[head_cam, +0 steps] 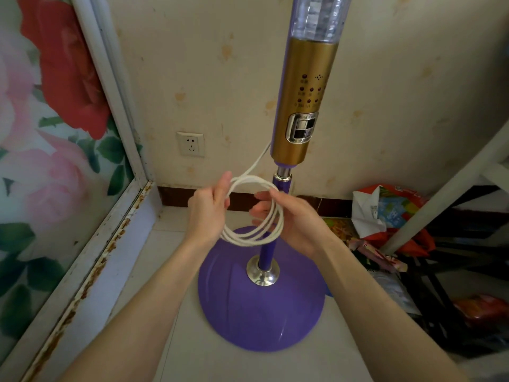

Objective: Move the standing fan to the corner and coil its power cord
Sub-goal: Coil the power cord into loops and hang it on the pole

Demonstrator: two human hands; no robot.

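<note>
The standing fan stands upright near the room's corner, with a round purple base (261, 307), a purple pole and a gold control column (303, 100). Its white power cord (254, 232) hangs in several loops in front of the pole, and one strand runs up to the back of the gold column. My left hand (208, 213) pinches the loops at their upper left. On the right side of the coil, my right hand (292, 224) holds the cord, fingers curled around it. The plug is not visible.
A wall socket (191, 143) sits on the back wall left of the fan. A flower-patterned sliding door with a rusty white frame (115, 232) runs along the left. Bags and packets (385, 213) lie under a white slanted frame at the right.
</note>
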